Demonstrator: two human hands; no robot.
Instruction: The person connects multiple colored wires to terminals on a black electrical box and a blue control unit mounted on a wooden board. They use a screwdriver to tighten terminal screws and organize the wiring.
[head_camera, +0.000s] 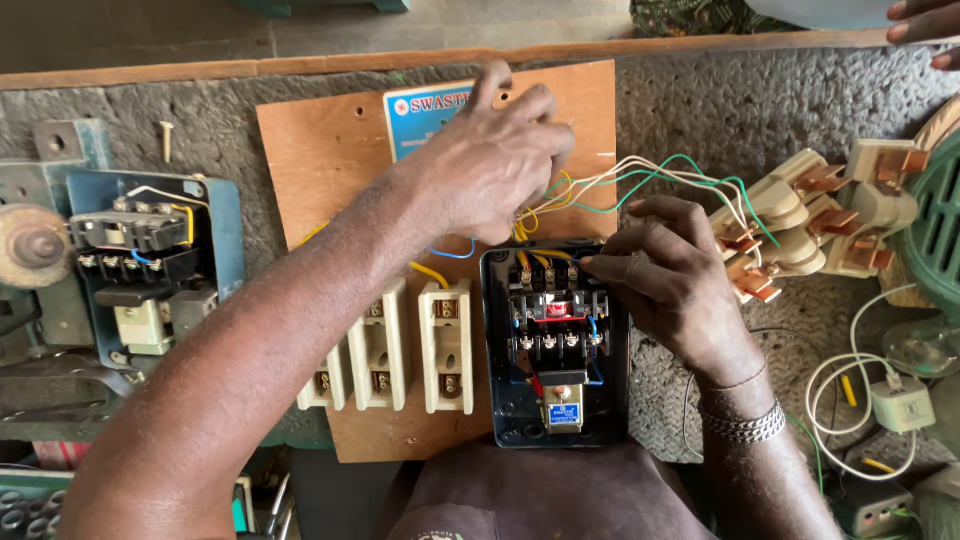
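View from above of a person's two bare hands working at a rough grey workbench (700, 100). A flat rectangular plywood board (320, 160) lies on it, and a blue-and-white rectangular label (425, 115) sits near the board's top edge, partly under the left hand.

The left hand (495, 165) reaches across the board with its fingers bunched, pinching a bundle of thin wires (620, 180) — white, green and yellow. The right hand (665, 275), a metal bracelet at its wrist, rests on the upper right corner of an open black box-shaped motor starter (555, 340), fingertips closed on a wire end at the top row of terminals. Inside the starter are red, blue and yellow leads, and a small blue rectangular label (565, 413) is fixed low in the box.

Left of the starter, three cream porcelain fuse holders (385, 350) stand side by side on the board. To the right, the wire bundle runs to a cream porcelain switch block with copper blades (820, 215). At far left lies a second open starter in a blue metal case (150, 265). A white cable with a small white adapter (900, 400) coils at lower right, and a single brass screw (166, 135) lies at upper left. Another person's fingers (925, 25) show at the top right corner
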